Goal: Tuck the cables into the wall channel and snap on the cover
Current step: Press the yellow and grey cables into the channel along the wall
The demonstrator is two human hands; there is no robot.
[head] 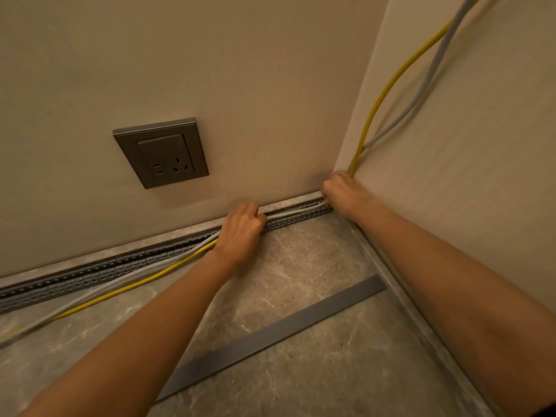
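Observation:
A grey slotted wall channel (pixel 99 273) runs along the foot of the wall, its top uncovered. A yellow cable (pixel 379 99) and two grey cables (pixel 428 81) come down the right wall into the corner. Between my hands they lie inside the channel. Left of my left hand they spill out onto the floor. My left hand (pixel 240 231) is closed around the cables at the channel's middle. My right hand (pixel 343 192) grips them at the corner end. The flat grey cover strip (pixel 270 337) lies loose on the floor, slanting between my forearms.
A grey wall socket (pixel 161 152) sits on the wall above and left of the channel. The floor (pixel 316 266) is grey marbled tile. A second wall (pixel 466 176) closes the right side, forming a tight corner with a tiled skirting.

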